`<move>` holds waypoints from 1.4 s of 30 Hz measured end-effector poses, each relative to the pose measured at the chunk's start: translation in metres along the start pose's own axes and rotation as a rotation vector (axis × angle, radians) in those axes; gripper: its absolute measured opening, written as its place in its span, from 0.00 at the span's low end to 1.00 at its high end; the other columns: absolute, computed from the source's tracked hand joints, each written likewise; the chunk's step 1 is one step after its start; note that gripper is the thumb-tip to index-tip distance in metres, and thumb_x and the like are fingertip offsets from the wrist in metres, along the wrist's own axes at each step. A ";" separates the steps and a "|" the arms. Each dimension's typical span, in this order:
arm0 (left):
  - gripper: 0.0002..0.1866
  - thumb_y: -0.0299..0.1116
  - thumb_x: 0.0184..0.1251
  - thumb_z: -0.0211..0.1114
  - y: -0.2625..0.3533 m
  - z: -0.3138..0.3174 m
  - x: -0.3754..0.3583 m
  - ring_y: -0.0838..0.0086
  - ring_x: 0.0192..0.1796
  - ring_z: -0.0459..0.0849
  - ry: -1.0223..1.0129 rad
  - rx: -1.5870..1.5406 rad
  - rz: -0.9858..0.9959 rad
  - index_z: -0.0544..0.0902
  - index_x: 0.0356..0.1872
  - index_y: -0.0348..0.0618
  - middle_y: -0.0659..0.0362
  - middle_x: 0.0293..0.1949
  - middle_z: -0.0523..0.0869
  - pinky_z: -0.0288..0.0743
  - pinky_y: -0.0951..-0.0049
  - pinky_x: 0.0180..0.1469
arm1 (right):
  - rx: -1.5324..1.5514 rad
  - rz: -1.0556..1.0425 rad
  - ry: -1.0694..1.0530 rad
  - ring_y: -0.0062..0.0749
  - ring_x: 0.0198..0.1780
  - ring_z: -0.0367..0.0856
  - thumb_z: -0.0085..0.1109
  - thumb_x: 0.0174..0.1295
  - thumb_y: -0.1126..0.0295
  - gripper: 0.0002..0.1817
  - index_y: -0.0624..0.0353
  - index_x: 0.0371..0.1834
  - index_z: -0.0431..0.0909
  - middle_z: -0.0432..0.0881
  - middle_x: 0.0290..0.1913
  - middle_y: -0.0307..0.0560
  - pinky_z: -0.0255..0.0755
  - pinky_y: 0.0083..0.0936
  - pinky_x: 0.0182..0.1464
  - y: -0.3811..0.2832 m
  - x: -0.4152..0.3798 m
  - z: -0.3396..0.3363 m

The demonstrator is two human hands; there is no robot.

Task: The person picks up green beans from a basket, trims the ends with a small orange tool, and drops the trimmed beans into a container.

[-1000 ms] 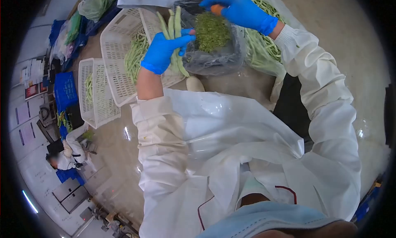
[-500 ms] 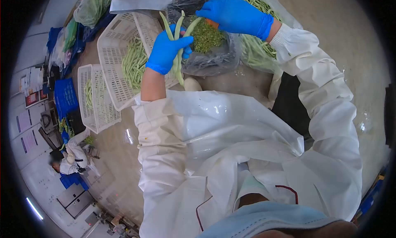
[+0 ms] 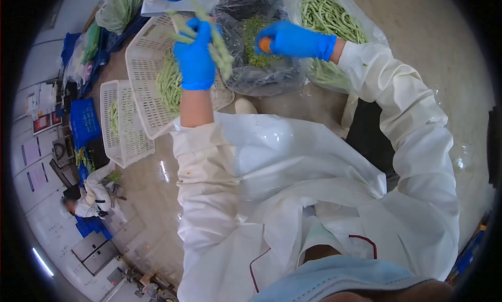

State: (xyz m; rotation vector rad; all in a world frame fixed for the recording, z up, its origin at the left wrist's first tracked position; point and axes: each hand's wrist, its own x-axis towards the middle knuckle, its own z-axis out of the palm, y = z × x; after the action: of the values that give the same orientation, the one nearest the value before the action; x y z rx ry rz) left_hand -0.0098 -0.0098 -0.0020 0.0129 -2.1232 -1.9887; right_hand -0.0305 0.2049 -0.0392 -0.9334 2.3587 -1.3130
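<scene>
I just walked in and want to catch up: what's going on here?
A person in blue gloves is working with green pods. The left hand grips a few long pods, blurred, over the large white crate, which holds more pods. The right hand holds a small orange object, mostly hidden, above a plastic-lined container with small green bits inside. Beside it stands a clear bag of pods.

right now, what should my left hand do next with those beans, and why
Probably ease the left hand leftward and lower the held beans into the larger crate: the hand overlaps that crate in view, loose beans lie inside, and the right hand is off to the side, by the green bits.
</scene>
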 end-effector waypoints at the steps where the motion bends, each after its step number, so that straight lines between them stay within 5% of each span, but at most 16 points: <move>1: 0.10 0.30 0.65 0.57 0.009 -0.008 0.004 0.76 0.36 0.78 0.015 -0.079 0.029 0.77 0.43 0.37 0.58 0.37 0.80 0.72 0.76 0.38 | -0.154 -0.016 -0.118 0.52 0.33 0.78 0.50 0.52 0.67 0.13 0.63 0.33 0.80 0.79 0.31 0.60 0.71 0.41 0.38 0.011 -0.003 0.010; 4: 0.12 0.31 0.66 0.55 0.011 -0.048 0.019 0.72 0.40 0.78 0.170 -0.237 0.116 0.73 0.47 0.36 0.54 0.41 0.79 0.74 0.71 0.42 | -0.516 -0.108 -0.410 0.55 0.35 0.78 0.52 0.48 0.69 0.12 0.62 0.32 0.80 0.79 0.30 0.63 0.71 0.44 0.38 0.071 -0.019 0.037; 7: 0.14 0.31 0.66 0.55 0.012 -0.062 0.018 0.69 0.45 0.77 0.172 -0.346 0.143 0.69 0.49 0.36 0.50 0.44 0.78 0.73 0.66 0.49 | -0.623 -0.102 -0.382 0.54 0.36 0.78 0.53 0.47 0.69 0.13 0.59 0.35 0.81 0.79 0.33 0.62 0.71 0.44 0.39 0.084 -0.019 0.033; 10: 0.12 0.29 0.63 0.59 0.005 -0.065 0.020 0.70 0.39 0.78 0.187 -0.365 0.038 0.71 0.45 0.38 0.53 0.38 0.79 0.74 0.69 0.42 | -0.572 -0.268 0.157 0.52 0.39 0.78 0.54 0.48 0.69 0.16 0.57 0.42 0.80 0.80 0.37 0.59 0.72 0.41 0.42 0.069 -0.003 0.016; 13: 0.12 0.28 0.61 0.61 -0.001 -0.052 0.018 0.72 0.32 0.77 0.239 -0.346 -0.009 0.71 0.44 0.38 0.56 0.32 0.78 0.73 0.72 0.34 | -0.255 -0.022 0.063 0.44 0.43 0.78 0.53 0.54 0.71 0.21 0.56 0.54 0.73 0.79 0.40 0.55 0.71 0.32 0.48 0.010 -0.001 0.000; 19: 0.08 0.28 0.62 0.60 -0.001 -0.032 0.015 0.73 0.28 0.75 0.228 -0.259 0.025 0.71 0.39 0.41 0.57 0.29 0.78 0.70 0.75 0.29 | 0.010 -0.096 -0.004 0.40 0.40 0.78 0.53 0.57 0.70 0.17 0.55 0.50 0.76 0.80 0.40 0.51 0.71 0.28 0.45 -0.021 0.000 -0.001; 25: 0.10 0.29 0.60 0.62 -0.006 -0.020 0.015 0.76 0.26 0.75 0.297 -0.191 0.014 0.71 0.38 0.41 0.57 0.28 0.78 0.68 0.77 0.26 | -0.170 -0.283 0.089 0.45 0.35 0.77 0.55 0.55 0.70 0.11 0.60 0.40 0.78 0.78 0.33 0.51 0.71 0.33 0.38 -0.017 -0.007 0.012; 28: 0.10 0.30 0.59 0.64 -0.002 -0.009 0.011 0.78 0.26 0.75 0.306 -0.128 -0.054 0.73 0.36 0.41 0.58 0.28 0.78 0.67 0.78 0.26 | -0.497 -0.418 -0.140 0.46 0.31 0.74 0.54 0.50 0.72 0.07 0.61 0.32 0.77 0.76 0.28 0.51 0.70 0.36 0.33 -0.018 -0.008 0.010; 31: 0.09 0.30 0.57 0.65 -0.001 -0.002 0.003 0.79 0.27 0.75 0.042 -0.007 -0.132 0.74 0.35 0.42 0.60 0.28 0.79 0.66 0.79 0.25 | -0.580 -0.605 -0.022 0.51 0.28 0.75 0.54 0.44 0.69 0.06 0.59 0.22 0.77 0.76 0.24 0.55 0.70 0.41 0.32 -0.013 -0.016 0.030; 37: 0.07 0.29 0.56 0.65 0.001 0.006 -0.010 0.82 0.24 0.73 -0.203 0.056 -0.270 0.76 0.34 0.42 0.63 0.26 0.78 0.63 0.82 0.21 | -0.619 -0.615 -0.151 0.52 0.27 0.75 0.56 0.43 0.68 0.07 0.60 0.20 0.77 0.76 0.24 0.55 0.70 0.41 0.31 -0.018 -0.019 0.017; 40: 0.09 0.29 0.54 0.66 -0.001 0.005 -0.012 0.83 0.23 0.72 -0.293 0.101 -0.327 0.76 0.35 0.41 0.63 0.26 0.77 0.62 0.83 0.21 | -0.458 -0.552 -0.046 0.48 0.33 0.75 0.57 0.44 0.71 0.06 0.62 0.24 0.73 0.75 0.28 0.50 0.71 0.37 0.34 -0.016 -0.014 0.008; 42: 0.10 0.30 0.53 0.67 0.004 0.005 -0.014 0.83 0.22 0.71 -0.359 0.151 -0.356 0.76 0.35 0.41 0.64 0.25 0.77 0.62 0.83 0.20 | -0.589 -0.418 0.260 0.50 0.31 0.76 0.57 0.47 0.66 0.08 0.61 0.24 0.77 0.78 0.27 0.53 0.70 0.38 0.34 0.000 0.011 -0.016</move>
State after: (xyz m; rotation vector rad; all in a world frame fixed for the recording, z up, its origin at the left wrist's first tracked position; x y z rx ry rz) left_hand 0.0037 -0.0023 -0.0011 0.0690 -2.6557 -2.1463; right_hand -0.0475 0.2082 -0.0297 -1.5743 2.9445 -0.9001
